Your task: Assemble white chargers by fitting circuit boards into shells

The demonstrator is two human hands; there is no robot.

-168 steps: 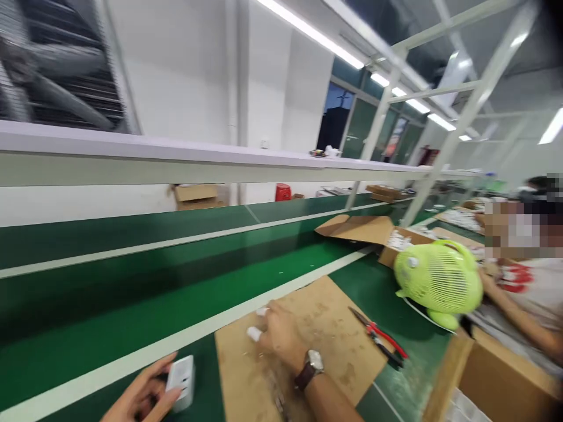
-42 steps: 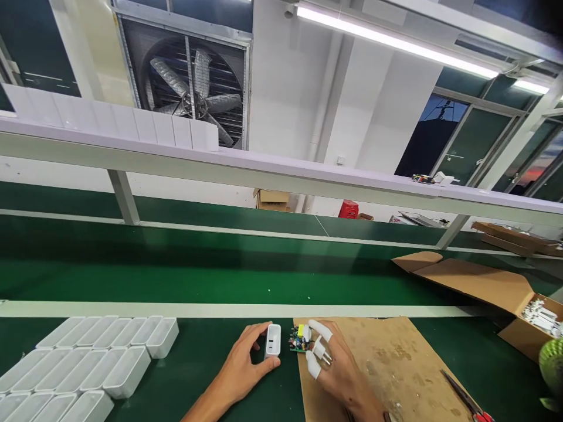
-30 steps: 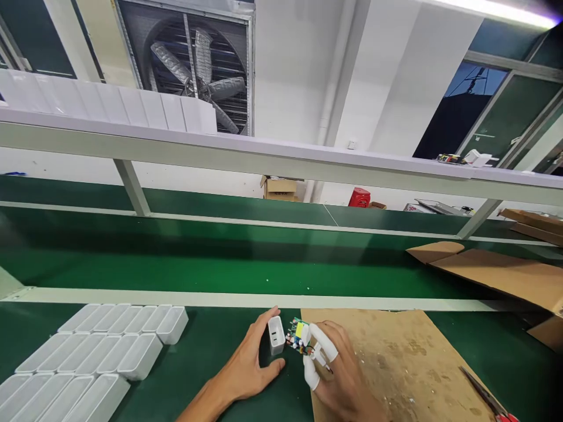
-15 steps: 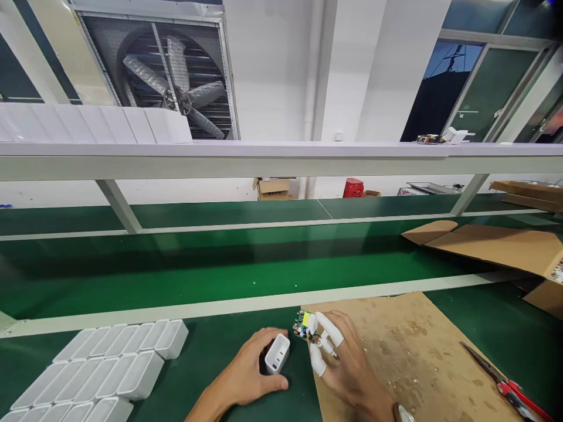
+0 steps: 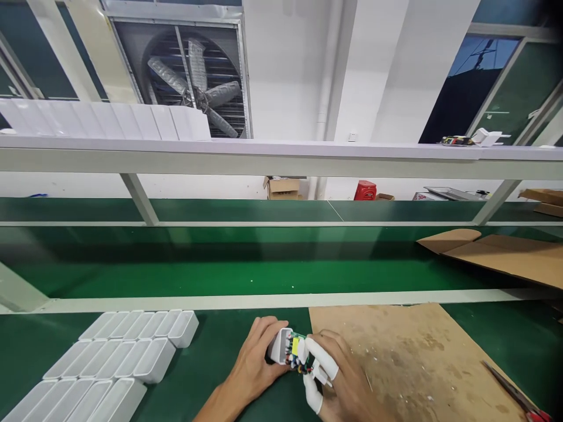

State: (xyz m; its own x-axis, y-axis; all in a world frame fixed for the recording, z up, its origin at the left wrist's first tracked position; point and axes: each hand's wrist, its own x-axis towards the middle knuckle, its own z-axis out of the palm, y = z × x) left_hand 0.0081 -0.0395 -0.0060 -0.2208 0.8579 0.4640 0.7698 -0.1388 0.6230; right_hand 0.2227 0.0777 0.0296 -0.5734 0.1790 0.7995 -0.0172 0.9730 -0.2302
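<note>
My left hand is closed round a small white charger shell, held just above the green bench. My right hand, with white finger cots on thumb and forefinger, pinches a small green circuit board with a yellow part and metal prongs. The board's end is partly inside the shell's open end. Both hands meet at the left edge of a brown cardboard sheet.
Rows of empty white shells lie at the lower left. A green conveyor belt runs behind the hands. Red-handled pliers lie at the lower right, a cardboard box flap at right, a shelf rail overhead.
The shell and the circuit board were apart; now they are brought together, with the board's end entering the shell. The view has shifted slightly.
</note>
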